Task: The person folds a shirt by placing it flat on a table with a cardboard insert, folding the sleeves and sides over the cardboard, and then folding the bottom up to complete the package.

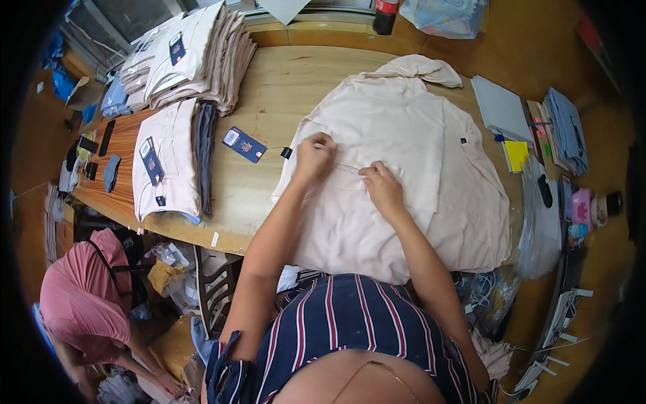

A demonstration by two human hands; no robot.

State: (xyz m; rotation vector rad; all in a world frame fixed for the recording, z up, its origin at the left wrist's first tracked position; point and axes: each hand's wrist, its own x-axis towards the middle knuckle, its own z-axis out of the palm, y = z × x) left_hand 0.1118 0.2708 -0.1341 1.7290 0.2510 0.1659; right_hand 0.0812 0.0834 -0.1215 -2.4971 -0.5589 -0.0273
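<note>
Pale cord [347, 167], in from the table's [276, 81] front edge, is seemingly being straightened, pinched by both hands [314, 157] [383, 188]; gentle tension seems required next.

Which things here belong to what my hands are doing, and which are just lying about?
In the job: cream garment, touched by left hand and right hand; navy tag, apparently strung to it.
Likely just lying about: dark bottle; yellow paper; pink object.

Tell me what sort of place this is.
Probably a small garment finishing or packing workspace: a pale garment spread out, a stack of folded garments, and a dark blue hang tag.
</note>
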